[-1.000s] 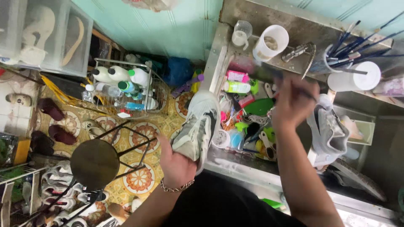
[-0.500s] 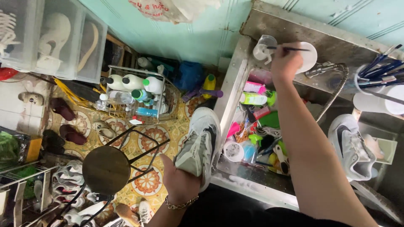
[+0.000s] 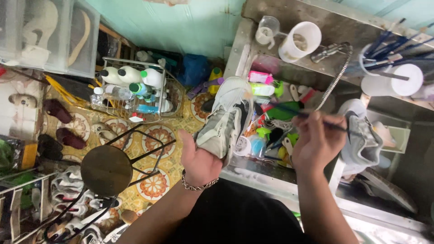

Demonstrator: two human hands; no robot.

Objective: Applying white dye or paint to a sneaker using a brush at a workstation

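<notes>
Over the steel sink (image 3: 271, 178), the right hand (image 3: 316, 144) has come back from the white cup (image 3: 299, 41) at twelve o'clock and now pinches one thin dark brush (image 3: 312, 118) near the shoe. One pale mesh sneaker (image 3: 224, 119), scuffed and soft, sits toe-up at centre, its heel clasped in the left hand (image 3: 199, 160). A second grey sneaker (image 3: 361, 135) rests at three o'clock. Three white plastic bottles (image 3: 129, 76) stand in a wire basket at ten o'clock; one round stool (image 3: 106, 169) lies at eight.

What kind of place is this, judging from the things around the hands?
Probably a small shoe-cleaning workshop: a sneaker held over a steel sink, cups of brushes, cleaner bottles in a wire rack, and shoes in clear boxes.
</notes>
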